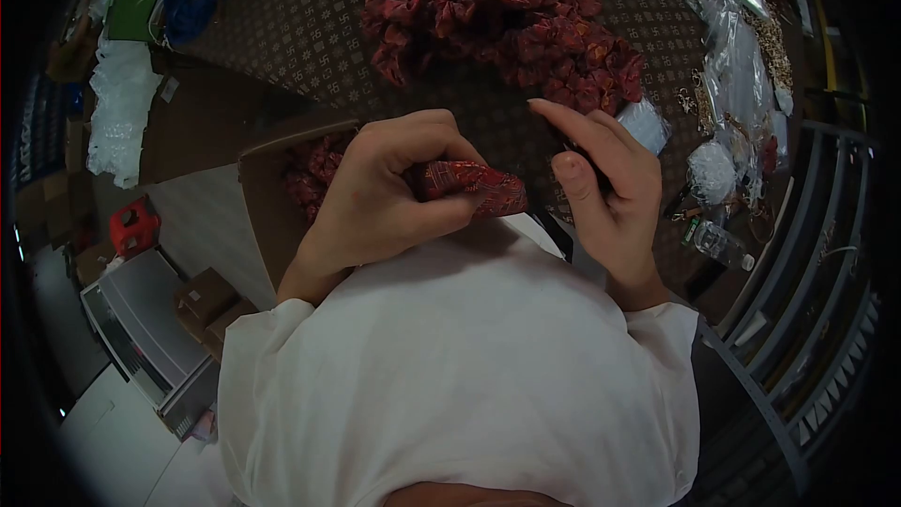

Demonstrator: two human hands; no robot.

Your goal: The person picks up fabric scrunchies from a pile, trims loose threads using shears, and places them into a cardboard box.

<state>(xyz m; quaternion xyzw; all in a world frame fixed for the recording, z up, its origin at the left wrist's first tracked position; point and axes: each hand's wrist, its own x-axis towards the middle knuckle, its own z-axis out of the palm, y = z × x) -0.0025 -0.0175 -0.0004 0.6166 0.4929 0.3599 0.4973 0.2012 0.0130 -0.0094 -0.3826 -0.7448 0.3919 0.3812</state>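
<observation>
My left hand (394, 183) is wrapped round a dark red patterned fabric piece (474, 186), pinched between thumb and fingers in front of my chest. The fabric's free end points right. Just right of it, my right hand (605, 174) is raised with thumb and fingers apart, not touching the fabric; nothing shows between them. Beyond both hands, a large heap of gathered dark red fabric pieces (488, 9) lies on the brown patterned tablecloth (310, 33). More red pieces (314, 169) sit in a cardboard box (258, 197), partly behind my left hand.
Clear plastic bags (737, 56), gold-coloured chains (770, 47) and a clear bottle (725, 246) lie on the right. A grey metal rack (807, 263) stands at far right. At left are white plastic wrapping (122, 113), a red container (134, 227) and small cardboard boxes (208, 300).
</observation>
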